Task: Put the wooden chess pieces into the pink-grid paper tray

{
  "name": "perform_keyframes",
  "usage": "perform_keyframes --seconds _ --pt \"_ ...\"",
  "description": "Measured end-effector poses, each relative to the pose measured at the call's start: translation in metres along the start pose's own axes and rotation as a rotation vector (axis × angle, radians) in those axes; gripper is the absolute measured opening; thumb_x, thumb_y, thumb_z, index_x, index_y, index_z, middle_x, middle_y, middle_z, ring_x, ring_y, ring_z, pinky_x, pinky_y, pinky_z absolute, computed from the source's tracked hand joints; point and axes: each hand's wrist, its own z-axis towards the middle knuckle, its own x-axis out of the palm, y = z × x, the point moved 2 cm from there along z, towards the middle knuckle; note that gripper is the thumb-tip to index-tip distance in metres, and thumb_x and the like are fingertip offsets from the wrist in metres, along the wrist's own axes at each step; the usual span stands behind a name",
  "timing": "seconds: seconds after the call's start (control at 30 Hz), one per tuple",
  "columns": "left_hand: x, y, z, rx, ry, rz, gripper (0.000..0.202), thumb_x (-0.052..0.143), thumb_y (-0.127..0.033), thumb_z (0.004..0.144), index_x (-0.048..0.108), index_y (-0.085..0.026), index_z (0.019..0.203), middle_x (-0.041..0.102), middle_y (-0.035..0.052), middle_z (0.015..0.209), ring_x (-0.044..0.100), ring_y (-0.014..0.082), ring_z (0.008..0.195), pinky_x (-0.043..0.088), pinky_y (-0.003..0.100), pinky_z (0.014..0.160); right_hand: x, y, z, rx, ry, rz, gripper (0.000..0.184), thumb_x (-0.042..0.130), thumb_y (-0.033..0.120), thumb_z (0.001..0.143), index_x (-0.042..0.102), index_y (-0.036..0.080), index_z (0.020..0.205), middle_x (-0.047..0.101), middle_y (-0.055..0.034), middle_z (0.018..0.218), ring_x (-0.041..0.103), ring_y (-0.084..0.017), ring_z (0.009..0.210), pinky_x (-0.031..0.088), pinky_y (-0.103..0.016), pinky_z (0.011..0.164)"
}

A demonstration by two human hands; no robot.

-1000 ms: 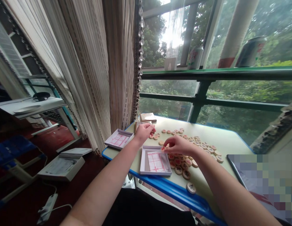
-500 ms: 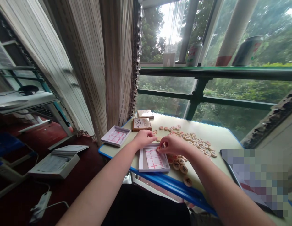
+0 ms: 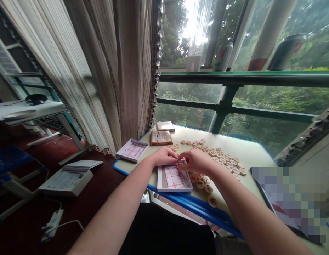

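My right hand [image 3: 194,160] is closed in a pinch over the far right corner of a shallow white box [image 3: 160,180], with the pale edge of a Chinese chess piece [image 3: 183,162] at its fingertips. My left hand [image 3: 163,156] reaches over the box's far left corner, fingers bent together. Its fingertips meet those of my right hand, and whatever they hold is hidden. A sheet with red grid lines [image 3: 175,177] lies in the box. Round wooden pieces [image 3: 212,202] with red or black characters spread to the right of the box and behind my hands.
A second white tray [image 3: 132,150] with a red-lined sheet lies at the table's left edge. Behind it are two flat boxes [image 3: 161,138]. A dark-edged, partly blurred panel [image 3: 283,202] lies at right. Window rails [image 3: 233,79] run behind the table [image 3: 246,148].
My right hand has lifted its piece from inside the box up to the far rim, meeting my left fingertips. The left hand has barely moved. The view has shifted slightly.
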Motion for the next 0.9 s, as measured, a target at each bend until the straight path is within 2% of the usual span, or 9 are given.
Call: perform_keyframes --seconds 0.07,0.23,0.53,0.9 --pt "0.0 0.001 0.0 0.001 0.009 -0.019 0.028 0.069 -0.033 0.068 0.077 -0.013 0.086 0.073 0.0073 0.087 0.064 0.0198 0.083 0.048 0.026 0.075 0.001 -0.001 0.001 -0.005 -0.012 0.003 0.03 0.065 0.039 0.069 0.073 0.029 0.097 0.07 -0.0011 0.075 0.055 -0.013 0.06 0.032 -0.024 0.052" --pt "-0.002 0.005 0.0 -0.049 0.014 -0.066 0.028 0.07 -0.03 0.064 0.076 -0.014 0.087 0.072 0.0068 0.089 0.064 0.0193 0.083 0.048 0.026 0.074 0.005 -0.004 0.003 -0.012 0.008 0.003 0.023 0.064 0.04 0.072 0.074 0.026 0.088 0.069 -0.0014 0.074 0.055 -0.013 0.059 0.032 -0.024 0.052" --pt "-0.003 0.005 -0.002 -0.088 0.008 -0.061 0.028 0.07 -0.027 0.063 0.076 -0.013 0.086 0.072 0.0064 0.087 0.064 0.0195 0.083 0.048 0.026 0.076 0.01 -0.004 0.004 -0.05 0.04 0.061 0.026 0.063 0.041 0.072 0.073 0.027 0.091 0.069 -0.001 0.077 0.055 -0.013 0.061 0.036 -0.023 0.056" --pt "-0.001 0.007 0.0 -0.075 0.026 -0.106 0.025 0.067 -0.024 0.062 0.075 -0.013 0.084 0.072 0.0046 0.084 0.063 0.0171 0.078 0.048 0.025 0.073 0.012 -0.001 0.003 -0.012 -0.019 0.029 0.026 0.06 0.032 0.071 0.063 0.023 0.095 0.066 -0.0025 0.078 0.054 -0.014 0.062 0.03 -0.022 0.05"
